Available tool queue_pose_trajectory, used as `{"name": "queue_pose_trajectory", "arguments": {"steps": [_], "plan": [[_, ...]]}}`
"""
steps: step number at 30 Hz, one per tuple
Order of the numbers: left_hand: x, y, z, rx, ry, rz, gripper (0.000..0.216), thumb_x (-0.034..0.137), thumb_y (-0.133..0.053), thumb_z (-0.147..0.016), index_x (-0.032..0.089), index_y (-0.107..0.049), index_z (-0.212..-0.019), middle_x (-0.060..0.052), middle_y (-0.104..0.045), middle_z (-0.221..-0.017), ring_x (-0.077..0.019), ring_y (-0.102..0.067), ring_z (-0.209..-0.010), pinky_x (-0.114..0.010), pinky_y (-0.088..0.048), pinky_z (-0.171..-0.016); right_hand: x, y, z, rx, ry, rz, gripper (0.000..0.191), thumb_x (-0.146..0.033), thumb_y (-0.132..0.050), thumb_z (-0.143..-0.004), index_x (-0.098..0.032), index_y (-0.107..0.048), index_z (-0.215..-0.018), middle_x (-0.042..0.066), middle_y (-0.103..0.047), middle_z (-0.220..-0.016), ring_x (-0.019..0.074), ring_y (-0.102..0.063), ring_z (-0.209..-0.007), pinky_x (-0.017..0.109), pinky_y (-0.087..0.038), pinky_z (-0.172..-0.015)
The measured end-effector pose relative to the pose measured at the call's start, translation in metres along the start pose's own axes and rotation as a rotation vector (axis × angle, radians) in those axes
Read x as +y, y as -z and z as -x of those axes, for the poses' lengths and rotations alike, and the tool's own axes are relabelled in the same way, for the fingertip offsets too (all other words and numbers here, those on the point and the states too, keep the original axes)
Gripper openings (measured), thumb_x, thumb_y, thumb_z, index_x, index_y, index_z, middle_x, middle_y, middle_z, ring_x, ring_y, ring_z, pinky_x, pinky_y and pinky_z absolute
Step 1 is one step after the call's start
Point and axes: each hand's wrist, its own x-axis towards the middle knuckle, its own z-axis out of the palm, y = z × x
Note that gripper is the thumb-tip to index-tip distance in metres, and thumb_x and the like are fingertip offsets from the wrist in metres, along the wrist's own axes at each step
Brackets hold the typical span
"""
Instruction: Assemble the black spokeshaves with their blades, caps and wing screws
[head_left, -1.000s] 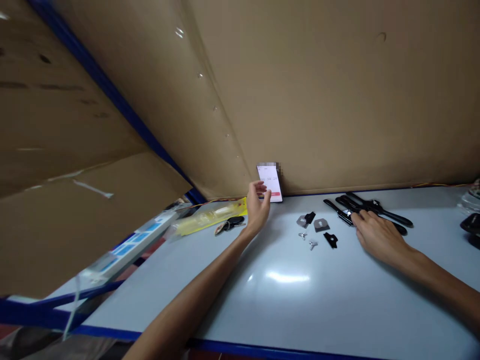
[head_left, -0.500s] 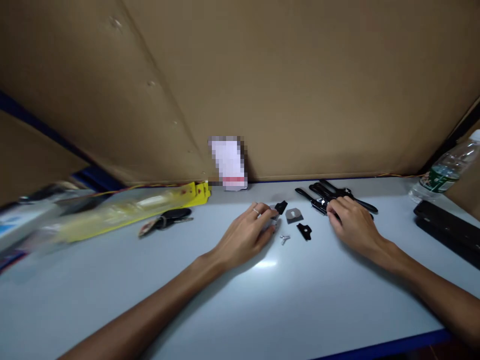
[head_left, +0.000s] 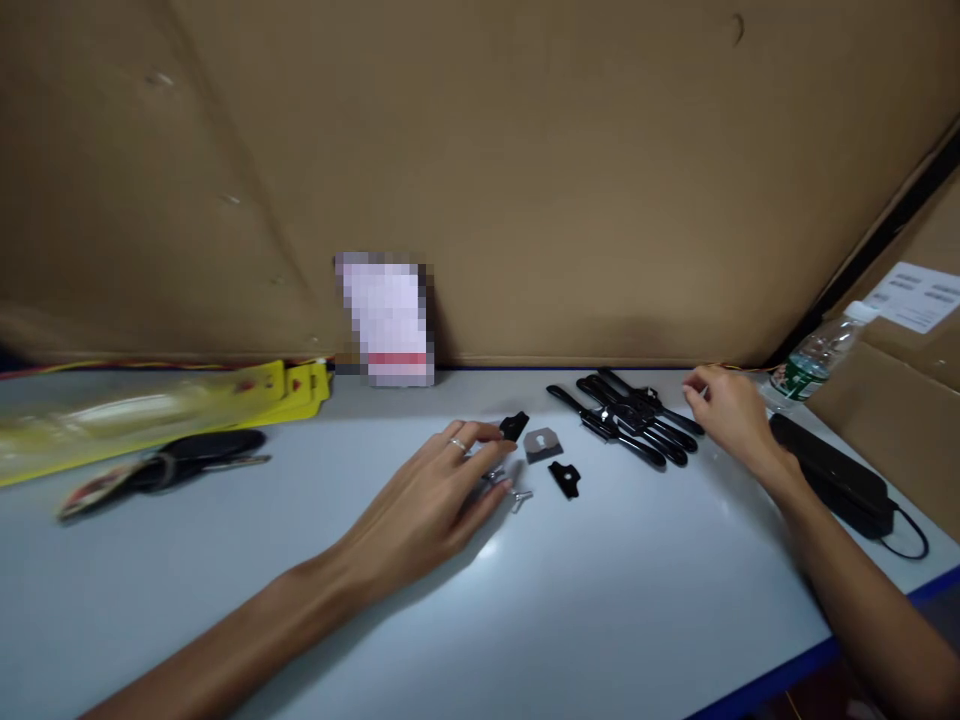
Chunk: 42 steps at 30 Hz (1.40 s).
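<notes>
My left hand [head_left: 442, 480] lies low over small metal parts, fingers apart and partly covering them. By its fingertips are a wing screw [head_left: 519, 498] and a black cap plate [head_left: 514, 427]. A grey steel blade [head_left: 542, 444] with a keyhole slot and a second black cap plate [head_left: 564, 479] lie just to the right. Farther right, several black spokeshaves [head_left: 634, 418] are bunched together. Beyond their right handle ends, my right hand [head_left: 727, 408] is raised with its fingers curled into a pinch. Whatever may be between those fingertips is too small to make out.
Keys with a black fob [head_left: 202, 450] and yellow-edged clear packaging [head_left: 157, 405] lie at left. A blurred card [head_left: 394, 320] leans on the cardboard wall [head_left: 525, 180]. A plastic bottle [head_left: 806, 370] and a black elongated case [head_left: 836, 475] with a loop stand at right.
My right hand has moved off the spokeshaves to their right and curled its fingers. My left hand stays at the small parts. The view has turned right.
</notes>
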Motion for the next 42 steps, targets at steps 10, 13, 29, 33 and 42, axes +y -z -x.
{"name": "queue_pose_trajectory", "arguments": {"steps": [10,13,29,33,42], "plan": [[-0.009,-0.001,0.0,0.039,0.026,-0.019,0.033,0.041,-0.041,-0.103,0.022,-0.06,-0.122,-0.009,-0.061,-0.118,-0.0265,-0.064,-0.102,-0.046,-0.056,-0.085,-0.004,-0.004,0.002,-0.255,-0.02,-0.021,0.011,-0.024,-0.063,-0.088,-0.023,-0.074,-0.085,0.005,-0.076,-0.086,0.0216,-0.068,-0.083,0.028,-0.036,-0.064],[-0.008,-0.001,0.0,0.043,0.04,-0.017,0.034,0.042,-0.041,-0.103,0.022,-0.062,-0.121,-0.009,-0.062,-0.117,-0.0268,-0.065,-0.102,-0.046,-0.056,-0.086,-0.012,0.003,0.009,-0.333,0.016,-0.032,0.009,-0.023,-0.066,-0.085,-0.024,-0.074,-0.081,0.003,-0.075,-0.081,0.0197,-0.067,-0.078,0.028,-0.034,-0.062],[-0.007,-0.001,-0.001,0.029,0.026,0.016,0.03,0.038,-0.042,-0.102,0.022,-0.066,-0.109,-0.009,-0.062,-0.113,-0.0254,-0.063,-0.1,-0.044,-0.056,-0.085,-0.045,-0.011,0.029,-0.44,0.147,-0.148,0.014,-0.037,-0.068,-0.09,-0.023,-0.073,-0.091,0.004,-0.075,-0.093,0.0216,-0.065,-0.084,0.03,-0.037,-0.066],[-0.006,-0.001,-0.002,0.028,0.003,0.03,0.029,0.037,-0.042,-0.102,0.023,-0.067,-0.108,-0.009,-0.063,-0.111,-0.0251,-0.063,-0.099,-0.044,-0.056,-0.085,-0.048,-0.016,0.033,-0.458,0.143,-0.172,0.013,-0.032,-0.066,-0.089,-0.021,-0.07,-0.093,0.006,-0.073,-0.091,0.0224,-0.064,-0.084,0.031,-0.04,-0.069],[-0.005,0.0,-0.002,0.006,0.013,0.035,0.029,0.037,-0.041,-0.103,0.022,-0.066,-0.107,-0.009,-0.061,-0.112,-0.0251,-0.063,-0.098,-0.044,-0.056,-0.084,-0.037,-0.012,0.033,-0.542,0.233,-0.195,0.005,-0.023,-0.064,-0.087,-0.021,-0.066,-0.091,0.003,-0.069,-0.082,0.0203,-0.062,-0.078,0.03,-0.04,-0.068]]}}
